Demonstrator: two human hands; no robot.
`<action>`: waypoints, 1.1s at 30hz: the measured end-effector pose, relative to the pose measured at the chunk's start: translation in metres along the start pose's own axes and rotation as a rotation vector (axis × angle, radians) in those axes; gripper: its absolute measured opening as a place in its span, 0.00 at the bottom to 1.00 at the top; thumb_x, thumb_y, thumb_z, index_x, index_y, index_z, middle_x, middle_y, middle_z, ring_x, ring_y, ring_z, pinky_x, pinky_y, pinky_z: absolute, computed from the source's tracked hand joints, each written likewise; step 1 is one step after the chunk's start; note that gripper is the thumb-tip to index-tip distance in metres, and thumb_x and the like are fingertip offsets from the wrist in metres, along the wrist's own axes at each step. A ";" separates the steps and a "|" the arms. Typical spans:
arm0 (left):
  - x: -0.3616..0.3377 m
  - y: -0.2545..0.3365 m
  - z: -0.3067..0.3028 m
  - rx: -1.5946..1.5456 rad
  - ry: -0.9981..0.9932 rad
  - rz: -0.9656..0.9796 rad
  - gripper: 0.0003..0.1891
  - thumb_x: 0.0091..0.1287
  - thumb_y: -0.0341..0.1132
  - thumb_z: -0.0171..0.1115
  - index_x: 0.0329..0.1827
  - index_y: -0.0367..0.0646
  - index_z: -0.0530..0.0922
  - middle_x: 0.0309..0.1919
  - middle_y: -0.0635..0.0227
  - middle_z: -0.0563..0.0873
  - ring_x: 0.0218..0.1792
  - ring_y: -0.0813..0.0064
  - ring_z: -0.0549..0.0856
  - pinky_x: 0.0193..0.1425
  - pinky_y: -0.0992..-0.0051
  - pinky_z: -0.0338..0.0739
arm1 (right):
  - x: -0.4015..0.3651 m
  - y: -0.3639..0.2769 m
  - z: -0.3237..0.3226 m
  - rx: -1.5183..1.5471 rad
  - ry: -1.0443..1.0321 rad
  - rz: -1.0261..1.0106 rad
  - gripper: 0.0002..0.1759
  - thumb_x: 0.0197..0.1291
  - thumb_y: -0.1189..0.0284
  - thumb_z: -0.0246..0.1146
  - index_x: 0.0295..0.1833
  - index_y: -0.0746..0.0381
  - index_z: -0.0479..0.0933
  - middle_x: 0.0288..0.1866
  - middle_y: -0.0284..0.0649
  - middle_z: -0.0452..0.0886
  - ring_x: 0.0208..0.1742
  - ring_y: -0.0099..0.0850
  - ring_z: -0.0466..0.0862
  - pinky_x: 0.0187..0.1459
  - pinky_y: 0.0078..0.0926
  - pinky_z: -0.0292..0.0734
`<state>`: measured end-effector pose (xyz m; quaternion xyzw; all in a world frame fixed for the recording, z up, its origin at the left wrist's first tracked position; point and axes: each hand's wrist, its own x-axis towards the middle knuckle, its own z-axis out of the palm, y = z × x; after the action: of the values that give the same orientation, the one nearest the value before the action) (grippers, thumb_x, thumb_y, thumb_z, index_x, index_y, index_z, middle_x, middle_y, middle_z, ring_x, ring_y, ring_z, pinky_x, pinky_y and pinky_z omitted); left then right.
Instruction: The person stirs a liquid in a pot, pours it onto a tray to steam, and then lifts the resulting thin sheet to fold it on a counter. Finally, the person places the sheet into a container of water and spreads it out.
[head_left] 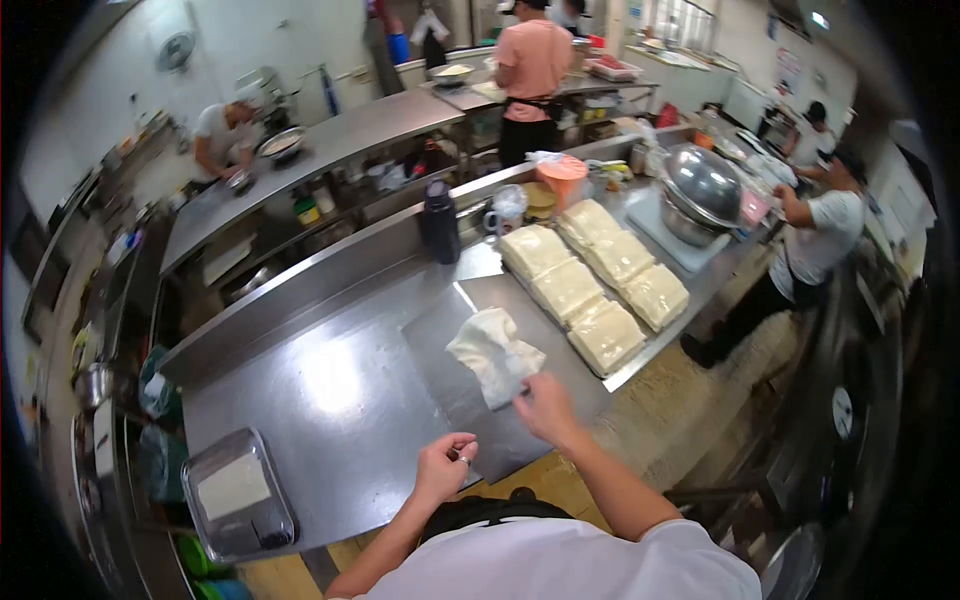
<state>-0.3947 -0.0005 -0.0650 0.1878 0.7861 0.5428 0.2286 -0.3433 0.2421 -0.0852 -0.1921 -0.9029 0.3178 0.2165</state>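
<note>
A crumpled off-white cloth (493, 350) lies on the steel table, with a paler lower part. My right hand (546, 410) is at its lower right edge, fingers closed on that edge. Closer to the table's front edge is my left hand (445, 466), a ring on one finger. Its fingers are curled in, apart from the cloth, and I see nothing in them. Beyond the cloth, to the right, are two rows of plastic-wrapped pale square stacks (570, 290).
At the left table corner sits a clear tray (190, 500) holding a pale square sheet (234, 487) and a dark object. A dark bottle (440, 222) and a mug (492, 222) stand along the back ledge. Metal bowls (700, 190) are at the far right. Several people work nearby.
</note>
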 end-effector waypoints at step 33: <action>-0.168 -0.038 0.066 0.263 -1.609 0.707 0.15 0.72 0.41 0.72 0.53 0.41 0.89 0.35 0.58 0.93 0.30 0.75 0.86 0.40 0.70 0.83 | -0.448 -0.253 0.030 -0.099 0.805 1.039 0.12 0.66 0.68 0.67 0.46 0.67 0.85 0.41 0.50 0.86 0.42 0.45 0.88 0.46 0.40 0.83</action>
<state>-0.2211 -0.0544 -0.0949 0.7687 0.3393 0.1907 0.5075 -0.0389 -0.1729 -0.0606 -0.7166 -0.5546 0.2425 0.3467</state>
